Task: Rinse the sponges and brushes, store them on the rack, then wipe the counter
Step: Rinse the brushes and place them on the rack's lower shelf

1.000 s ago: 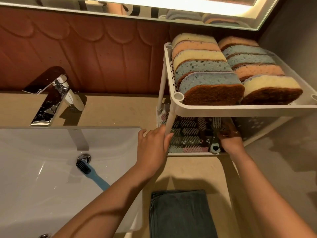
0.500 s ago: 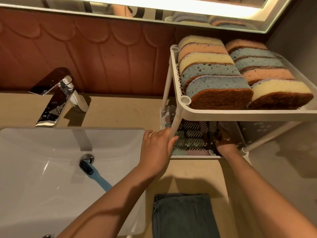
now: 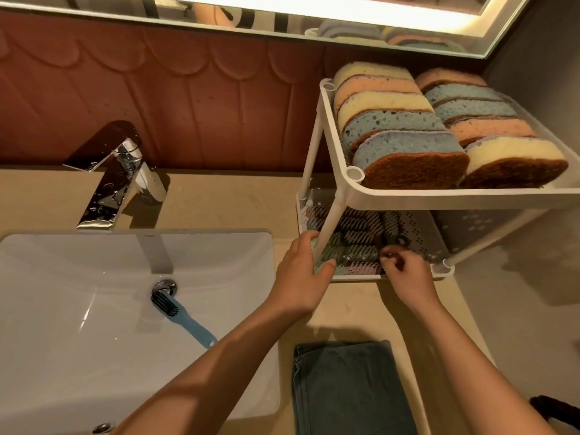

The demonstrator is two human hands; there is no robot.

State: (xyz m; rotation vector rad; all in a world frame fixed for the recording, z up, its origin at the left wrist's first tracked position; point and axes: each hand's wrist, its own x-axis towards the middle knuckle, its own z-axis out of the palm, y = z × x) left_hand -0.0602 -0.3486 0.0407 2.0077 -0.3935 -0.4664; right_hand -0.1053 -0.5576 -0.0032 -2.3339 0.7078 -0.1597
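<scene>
A white two-tier rack (image 3: 408,196) stands on the beige counter (image 3: 219,202), right of the sink. Its top shelf holds several sponges (image 3: 408,142) on edge in two rows: yellow, orange and blue with brown scrub sides. Several brushes (image 3: 354,243) lie side by side on the lower shelf. My left hand (image 3: 301,271) grips the rack's front left corner at the post. My right hand (image 3: 405,274) is at the lower shelf's front edge, fingers curled by the brush handles; whether it grips one is unclear. A blue-handled brush (image 3: 182,318) lies in the white sink (image 3: 62,309) by the drain.
A folded dark grey cloth (image 3: 345,387) lies on the counter near me, below the rack. A wet chrome tap (image 3: 119,180) stands behind the sink. A red-brown tiled wall and a mirror are behind. A dark object (image 3: 555,409) shows at the right edge.
My right hand has drawn back from deep inside the lower shelf to its front edge. My left hand stays on the rack's front corner. The view has shifted slightly.
</scene>
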